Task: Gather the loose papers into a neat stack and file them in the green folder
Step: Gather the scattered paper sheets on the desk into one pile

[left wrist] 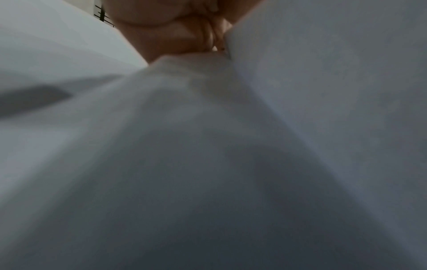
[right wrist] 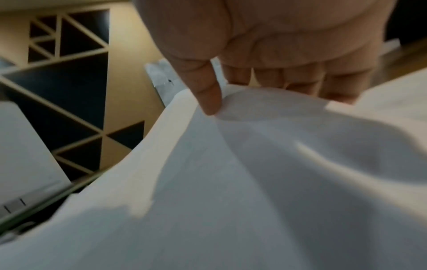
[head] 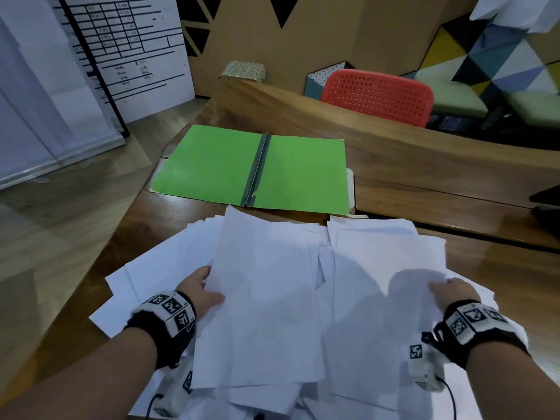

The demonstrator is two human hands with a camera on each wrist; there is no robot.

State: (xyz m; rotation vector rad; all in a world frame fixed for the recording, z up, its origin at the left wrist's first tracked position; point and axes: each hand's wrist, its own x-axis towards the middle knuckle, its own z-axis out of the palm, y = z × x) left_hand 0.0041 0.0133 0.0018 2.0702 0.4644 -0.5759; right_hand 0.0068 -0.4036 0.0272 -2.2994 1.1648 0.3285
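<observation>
The green folder (head: 212,165) lies open and flat on the wooden table (head: 424,177), its spine (head: 256,171) running toward me. In front of it, loose white papers (head: 169,262) are spread in an untidy heap. My left hand (head: 210,287) grips the left edge of a top sheaf (head: 266,298), thumb on top. In the left wrist view that hand (left wrist: 175,27) is at the top and paper (left wrist: 323,109) fills the rest. My right hand (head: 439,287) pinches the right-hand sheets (head: 378,256). In the right wrist view its thumb (right wrist: 208,95) presses on top of the paper (right wrist: 254,164), fingers underneath.
A red perforated chair (head: 378,95) stands behind the table's raised far ledge. A whiteboard (head: 121,50) leans at the back left over the floor. A dark object (head: 545,204) sits at the right edge. Something white (head: 350,183) pokes out beside the folder's right edge.
</observation>
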